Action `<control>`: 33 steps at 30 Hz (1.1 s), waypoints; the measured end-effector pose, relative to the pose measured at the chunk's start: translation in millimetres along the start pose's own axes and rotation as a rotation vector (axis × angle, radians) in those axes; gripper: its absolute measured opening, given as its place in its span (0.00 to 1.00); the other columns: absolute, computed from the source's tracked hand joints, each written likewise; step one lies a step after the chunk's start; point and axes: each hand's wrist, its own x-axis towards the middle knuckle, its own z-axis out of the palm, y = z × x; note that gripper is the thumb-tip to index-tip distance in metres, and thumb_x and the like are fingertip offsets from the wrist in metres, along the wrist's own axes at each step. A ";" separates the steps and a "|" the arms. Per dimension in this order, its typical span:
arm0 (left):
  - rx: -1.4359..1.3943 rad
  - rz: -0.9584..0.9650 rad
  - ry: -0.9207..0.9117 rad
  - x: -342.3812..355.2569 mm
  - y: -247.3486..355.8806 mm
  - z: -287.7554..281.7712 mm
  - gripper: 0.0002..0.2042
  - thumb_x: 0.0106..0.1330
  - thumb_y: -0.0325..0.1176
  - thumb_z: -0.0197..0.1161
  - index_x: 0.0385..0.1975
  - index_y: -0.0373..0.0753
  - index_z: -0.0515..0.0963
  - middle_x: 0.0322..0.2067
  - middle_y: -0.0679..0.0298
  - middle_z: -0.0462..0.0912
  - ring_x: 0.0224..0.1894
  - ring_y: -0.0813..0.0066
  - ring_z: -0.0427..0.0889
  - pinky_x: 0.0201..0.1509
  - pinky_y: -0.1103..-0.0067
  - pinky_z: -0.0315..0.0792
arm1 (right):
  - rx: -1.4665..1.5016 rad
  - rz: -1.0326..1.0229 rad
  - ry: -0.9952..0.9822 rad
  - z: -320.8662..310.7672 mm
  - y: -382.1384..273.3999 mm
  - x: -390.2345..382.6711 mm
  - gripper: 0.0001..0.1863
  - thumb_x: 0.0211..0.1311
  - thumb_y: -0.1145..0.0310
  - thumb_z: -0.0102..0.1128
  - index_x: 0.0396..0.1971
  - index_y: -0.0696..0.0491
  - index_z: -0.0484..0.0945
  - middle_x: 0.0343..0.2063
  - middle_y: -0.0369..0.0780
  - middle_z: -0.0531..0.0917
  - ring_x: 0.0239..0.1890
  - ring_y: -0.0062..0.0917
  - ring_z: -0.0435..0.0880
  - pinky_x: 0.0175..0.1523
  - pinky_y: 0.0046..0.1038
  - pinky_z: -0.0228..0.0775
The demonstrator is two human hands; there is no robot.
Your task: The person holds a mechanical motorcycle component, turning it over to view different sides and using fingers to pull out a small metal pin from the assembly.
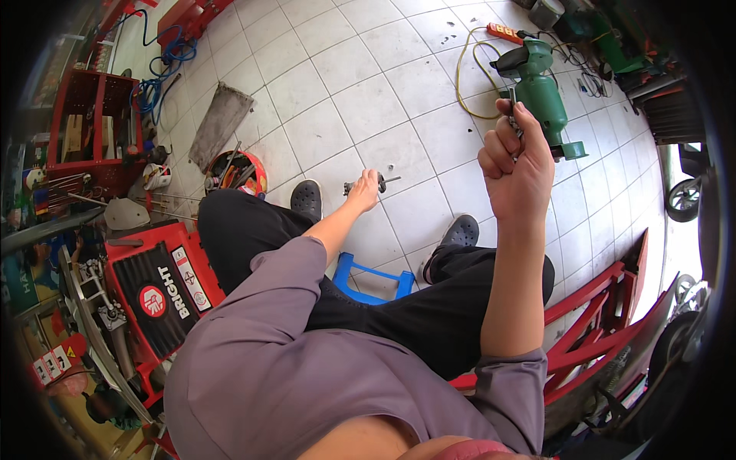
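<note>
My left hand (366, 193) reaches down low over the tiled floor between my feet. Its fingers are closed over a dark metal part (349, 186), and a thin rod (393, 179) sticks out on the other side of the hand. The grip hides most of that part's shape. Raised on the right, my right hand (515, 165) is curled with thumb and forefinger pinching a small slim metal piece (512, 96). Its upper end shows above the fingertips, while the rest lies hidden in the fist. A tiny loose piece (391, 166) rests on the tiles beside my left hand.
Beyond my right hand stands a green bench grinder (540, 96), with a yellow cord and an orange power strip (504, 32). A red tub of tools (257, 165), a flat metal plate (220, 123) and a red-black case (157, 295) lie left. A blue stool (372, 282) is beneath me.
</note>
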 end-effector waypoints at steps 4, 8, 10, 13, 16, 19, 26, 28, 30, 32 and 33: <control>-0.083 -0.028 0.000 3.1 -17.6 12.2 0.19 0.50 0.18 0.54 0.43 0.33 0.61 0.46 0.43 0.66 0.48 0.42 0.73 0.51 0.61 0.71 | -0.009 0.039 -0.008 3.1 9.4 6.0 0.12 0.67 0.65 0.50 0.38 0.60 0.73 0.16 0.28 0.59 0.15 0.11 0.53 0.19 0.18 0.43; -0.165 -0.134 -0.040 6.8 -31.0 13.7 0.18 0.52 0.17 0.53 0.44 0.34 0.61 0.47 0.43 0.66 0.49 0.42 0.72 0.52 0.61 0.71 | -0.033 0.075 0.013 7.7 17.2 9.8 0.13 0.68 0.64 0.50 0.39 0.60 0.72 0.16 0.28 0.58 0.15 0.11 0.53 0.19 0.17 0.43; -0.160 -0.157 -0.054 10.0 -38.7 15.3 0.17 0.53 0.17 0.53 0.44 0.34 0.61 0.48 0.43 0.66 0.49 0.42 0.73 0.51 0.60 0.71 | -0.066 0.080 0.051 10.9 20.2 9.9 0.13 0.68 0.63 0.49 0.40 0.60 0.72 0.15 0.28 0.57 0.14 0.11 0.52 0.18 0.17 0.42; -0.117 -0.145 -0.034 11.1 -41.7 19.8 0.15 0.56 0.18 0.52 0.43 0.34 0.61 0.49 0.43 0.67 0.48 0.43 0.75 0.49 0.58 0.73 | -0.038 0.096 0.012 4.9 25.4 12.1 0.12 0.67 0.65 0.51 0.39 0.60 0.72 0.16 0.28 0.59 0.14 0.11 0.53 0.19 0.17 0.43; -0.090 -0.145 -0.036 10.3 -40.5 23.1 0.12 0.60 0.20 0.49 0.43 0.34 0.61 0.48 0.42 0.69 0.46 0.42 0.77 0.48 0.58 0.74 | -0.044 0.129 -0.018 6.9 30.3 12.7 0.12 0.67 0.65 0.52 0.38 0.60 0.73 0.15 0.27 0.59 0.13 0.10 0.53 0.18 0.17 0.42; -0.059 -0.129 -0.041 14.5 -42.6 25.6 0.09 0.63 0.22 0.45 0.43 0.34 0.62 0.46 0.42 0.71 0.45 0.42 0.77 0.48 0.58 0.74 | -0.074 0.131 0.003 9.3 34.4 11.5 0.11 0.67 0.65 0.52 0.38 0.59 0.73 0.14 0.27 0.58 0.13 0.10 0.52 0.18 0.17 0.41; 0.039 -0.193 -0.140 17.3 -36.6 17.0 0.09 0.64 0.25 0.45 0.43 0.34 0.62 0.40 0.42 0.78 0.45 0.44 0.79 0.48 0.58 0.73 | -0.125 0.145 -0.019 8.0 40.7 12.1 0.11 0.67 0.65 0.53 0.38 0.60 0.71 0.13 0.25 0.58 0.13 0.08 0.51 0.18 0.17 0.40; 0.052 -0.214 -0.154 17.9 -34.6 12.9 0.09 0.64 0.25 0.45 0.43 0.33 0.62 0.38 0.42 0.79 0.44 0.44 0.79 0.47 0.58 0.73 | -0.151 0.147 -0.035 8.6 43.7 10.9 0.11 0.66 0.66 0.53 0.38 0.60 0.71 0.13 0.25 0.58 0.12 0.08 0.51 0.17 0.16 0.40; 0.014 -0.243 -0.162 19.8 -36.2 10.8 0.11 0.60 0.20 0.48 0.42 0.32 0.61 0.38 0.39 0.78 0.44 0.43 0.79 0.47 0.58 0.73 | -0.176 0.149 -0.047 9.1 46.6 9.4 0.11 0.66 0.66 0.54 0.38 0.60 0.71 0.12 0.24 0.59 0.12 0.07 0.50 0.17 0.16 0.39; -0.004 -0.246 -0.166 20.5 -40.9 14.8 0.11 0.60 0.20 0.49 0.42 0.31 0.61 0.38 0.38 0.78 0.44 0.42 0.79 0.47 0.58 0.73 | -0.200 0.165 -0.076 7.0 47.7 8.8 0.12 0.66 0.66 0.54 0.39 0.60 0.70 0.14 0.26 0.58 0.12 0.08 0.51 0.17 0.16 0.39; -0.014 -0.249 -0.168 21.0 -42.9 17.0 0.11 0.59 0.20 0.49 0.42 0.31 0.61 0.38 0.38 0.77 0.44 0.42 0.79 0.46 0.58 0.73 | -0.202 0.165 -0.087 7.7 47.5 8.4 0.12 0.66 0.65 0.54 0.39 0.60 0.70 0.14 0.26 0.58 0.12 0.08 0.51 0.17 0.16 0.39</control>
